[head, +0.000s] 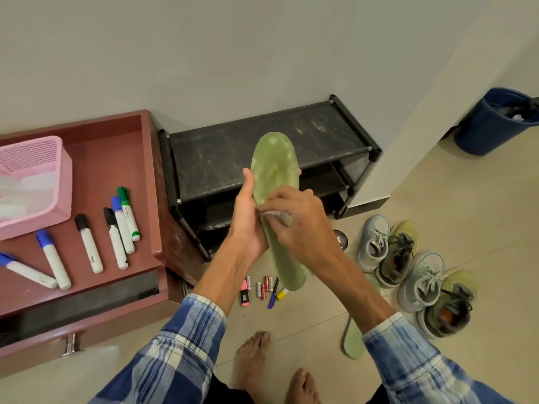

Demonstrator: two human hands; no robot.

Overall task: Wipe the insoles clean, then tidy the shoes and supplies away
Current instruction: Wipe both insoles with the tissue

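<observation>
Head view: the left grip (pixel 248 220) clasps the insole (pixel 274 161) by its left edge, holding it in the air in front of the shoe rack (pixel 320 132). The insole's long axis runs far to near, toe end far. The right grip (pixel 294 225) pinches a wipe (pixel 272 214) against mid-length. The mottled toe area lies beyond it, so the next stroke probably runs along that axis.

Insoles (pixel 272 170) (pixel 353 342): two, green
Wipe (pixel 274 213): one
Shoes (pixel 373 243) (pixel 399 258) (pixel 423 282) (pixel 449 309): four
Markers (pixel 122 225): six; three blue caps, two black, one green
Batteries (pixel 264 287): about five, too small to count surely
Highlighters (pixel 244 295) (pixel 282 294): two, pink and yellow
Pen (pixel 273 294): one
Basket (pixel 62 182): one
Rack (pixel 262 147): one
Bin (pixel 484 126): one
Tin (pixel 340 239): one
Feet (pixel 250 363): two
</observation>
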